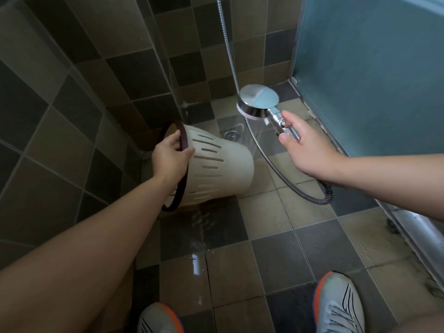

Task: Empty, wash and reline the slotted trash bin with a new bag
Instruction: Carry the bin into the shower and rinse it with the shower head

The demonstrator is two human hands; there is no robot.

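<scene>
**Rinsing the slotted bin in the shower corner**

We are judging this to be the wash step: the bin is bagless and water is pooling on the floor (276,212) of matte dark and tan tiles below it.

The slotted trash bin (223,164), a tapered cream plastic tub with rows of thin slits and a dark brown rim ring, is tilting on its side, mouth facing left. Our left hand (169,156) is gripping its rim. To the bin's right, our right hand (305,145) is holding the handle of the round, chrome shower head (258,100), trailing a ribbed metal hose (276,169).

Next we are likely needing to aim the spray into the bin, then drain it.
</scene>
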